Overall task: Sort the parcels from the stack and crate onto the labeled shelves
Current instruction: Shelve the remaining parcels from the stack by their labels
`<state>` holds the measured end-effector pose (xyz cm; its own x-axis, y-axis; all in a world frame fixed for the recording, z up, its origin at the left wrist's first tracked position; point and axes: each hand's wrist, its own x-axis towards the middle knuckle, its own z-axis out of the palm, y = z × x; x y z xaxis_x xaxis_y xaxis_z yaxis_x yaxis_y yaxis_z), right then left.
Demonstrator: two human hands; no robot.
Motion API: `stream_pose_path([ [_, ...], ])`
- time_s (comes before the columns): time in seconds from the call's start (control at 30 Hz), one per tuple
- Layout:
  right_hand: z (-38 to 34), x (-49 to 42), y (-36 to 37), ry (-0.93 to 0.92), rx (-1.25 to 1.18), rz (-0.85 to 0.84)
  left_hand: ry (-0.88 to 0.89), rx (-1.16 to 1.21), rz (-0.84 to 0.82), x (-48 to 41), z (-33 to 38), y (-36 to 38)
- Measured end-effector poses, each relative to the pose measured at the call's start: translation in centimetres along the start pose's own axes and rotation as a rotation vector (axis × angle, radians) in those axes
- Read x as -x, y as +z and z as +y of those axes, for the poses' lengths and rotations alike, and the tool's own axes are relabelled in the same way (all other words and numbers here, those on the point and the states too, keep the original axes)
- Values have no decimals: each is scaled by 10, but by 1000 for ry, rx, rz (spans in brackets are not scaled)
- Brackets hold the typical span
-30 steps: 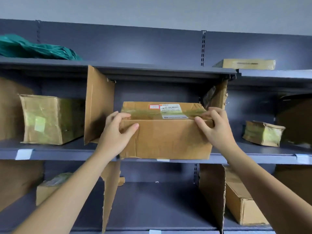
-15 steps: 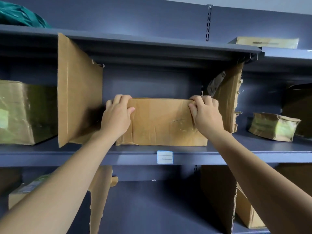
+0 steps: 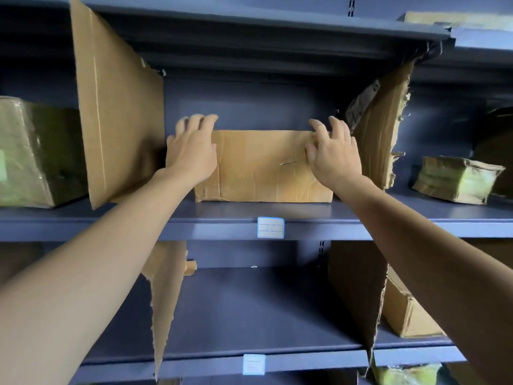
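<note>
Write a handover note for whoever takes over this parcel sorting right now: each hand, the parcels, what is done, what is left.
Left hand: open, palm against the cardboard box at its upper left corner.
Right hand: open, fingers spread over its upper right corner.
Box: on the middle shelf between two cardboard dividers, above a white label.
Done: this parcel is shelved.
Left: let go, fetch the next; stack and crate are out of view.

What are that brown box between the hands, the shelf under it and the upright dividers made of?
The box looks like matte brown cardboard, creased, with faintly glossy tape strips. The shelf is probably painted metal: smooth blue-grey, with a thin folded front lip. The dividers are bare cardboard sheets; the right one's edge is torn ragged.
</note>
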<state>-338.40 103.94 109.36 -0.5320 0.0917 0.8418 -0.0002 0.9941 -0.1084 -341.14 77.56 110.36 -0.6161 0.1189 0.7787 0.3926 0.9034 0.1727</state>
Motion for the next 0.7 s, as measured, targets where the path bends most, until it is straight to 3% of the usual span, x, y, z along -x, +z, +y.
stream_pose_path([
  [0.13, -18, 26, -17, -56, -244, 43, 19, 236, 126, 28, 25, -17],
  [0.33, -45, 90, -48, 110, -645, -54, -48, 848, 16, 92, 76, -14],
  [0.5, -23, 160, -81, 195, -668, -13, -141, 1128, -28, 150, 118, 4],
  [0.7, 42, 238, -141, 407, -547, -37, -82, 1308, -222, 222, 212, 12],
])
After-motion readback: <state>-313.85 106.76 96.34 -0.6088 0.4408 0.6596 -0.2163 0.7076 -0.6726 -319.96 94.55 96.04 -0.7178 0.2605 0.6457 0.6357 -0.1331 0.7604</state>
